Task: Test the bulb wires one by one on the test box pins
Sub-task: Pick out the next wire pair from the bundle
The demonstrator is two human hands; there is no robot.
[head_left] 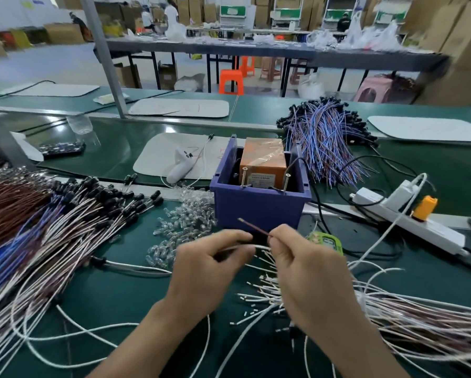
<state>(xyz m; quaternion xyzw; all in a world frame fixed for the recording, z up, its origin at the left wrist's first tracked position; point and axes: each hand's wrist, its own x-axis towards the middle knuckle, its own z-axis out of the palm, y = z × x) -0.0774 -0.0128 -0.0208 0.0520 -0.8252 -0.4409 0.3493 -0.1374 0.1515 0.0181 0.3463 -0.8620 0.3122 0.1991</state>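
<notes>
A blue test box [258,205] stands at the middle of the green bench, with an orange unit [264,159] inside and two upright screw pins [244,175] [287,181] at its near rim. Just in front of it, my right hand [299,266] pinches a thin brown wire end [253,227] that points up and left toward the box. My left hand [209,266] pinches a white wire [245,247] beside it, its fingers curled. Below my right hand lies a bundle of white bulb wires [392,317].
A heap of wires with black bulb holders [79,214] fills the left. Loose clear bulbs [185,214] lie left of the box. Blue-purple wires [324,143] are piled behind it. A white power strip [408,216] with cables sits at the right, a green device [329,241] near my right hand.
</notes>
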